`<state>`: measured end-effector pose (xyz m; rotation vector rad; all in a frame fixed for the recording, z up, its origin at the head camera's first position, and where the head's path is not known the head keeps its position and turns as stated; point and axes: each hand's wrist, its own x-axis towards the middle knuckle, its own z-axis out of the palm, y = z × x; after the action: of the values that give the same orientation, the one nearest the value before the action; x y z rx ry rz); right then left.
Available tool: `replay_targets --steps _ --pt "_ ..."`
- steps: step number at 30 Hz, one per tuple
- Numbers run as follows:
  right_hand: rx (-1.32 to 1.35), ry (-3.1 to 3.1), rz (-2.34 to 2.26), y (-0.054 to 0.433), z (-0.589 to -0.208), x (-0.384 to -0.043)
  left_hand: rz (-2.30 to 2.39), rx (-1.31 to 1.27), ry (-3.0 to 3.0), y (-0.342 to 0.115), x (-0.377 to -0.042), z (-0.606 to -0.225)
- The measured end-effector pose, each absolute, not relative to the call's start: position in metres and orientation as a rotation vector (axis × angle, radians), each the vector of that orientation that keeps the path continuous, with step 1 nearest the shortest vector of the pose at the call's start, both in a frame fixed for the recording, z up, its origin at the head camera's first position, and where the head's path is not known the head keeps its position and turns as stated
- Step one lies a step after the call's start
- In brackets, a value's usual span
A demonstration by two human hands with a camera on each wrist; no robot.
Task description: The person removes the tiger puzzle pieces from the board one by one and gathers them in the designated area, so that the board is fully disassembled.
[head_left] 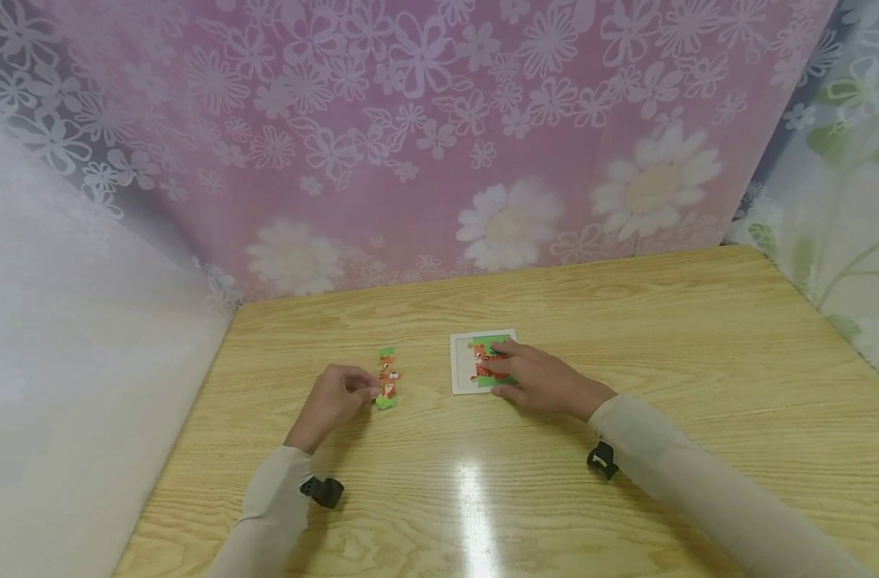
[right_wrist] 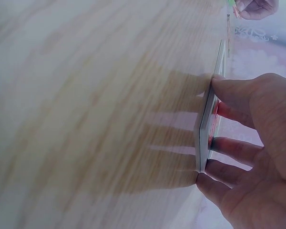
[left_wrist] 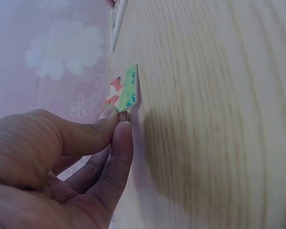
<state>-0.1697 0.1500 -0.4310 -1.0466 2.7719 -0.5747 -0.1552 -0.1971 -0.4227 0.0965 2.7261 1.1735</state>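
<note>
At the left of the head view, my left hand pinches a jigsaw puzzle piece between thumb and index finger. Green grass and an orange animal figure are printed on it, and in the left wrist view the piece is tilted, its edge close over the table. Just beyond it is another green-and-orange piece. My right hand rests with spread fingers over a white-rimmed puzzle tray. Joined pieces with a tiger picture fill its right part, partly hidden under the fingers; its left strip is bare.
The wood-grain table runs back to a pink flowered cloth. A pale sheet hangs at the left and a leafy one at the right. Each wrist carries a small black camera.
</note>
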Motion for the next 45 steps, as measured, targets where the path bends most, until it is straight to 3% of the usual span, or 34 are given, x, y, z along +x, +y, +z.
replay_targets --steps 45 --pt "-1.081 2.777 -0.563 0.151 -0.431 -0.17 1.118 0.138 2.749 -0.188 -0.16 -0.414"
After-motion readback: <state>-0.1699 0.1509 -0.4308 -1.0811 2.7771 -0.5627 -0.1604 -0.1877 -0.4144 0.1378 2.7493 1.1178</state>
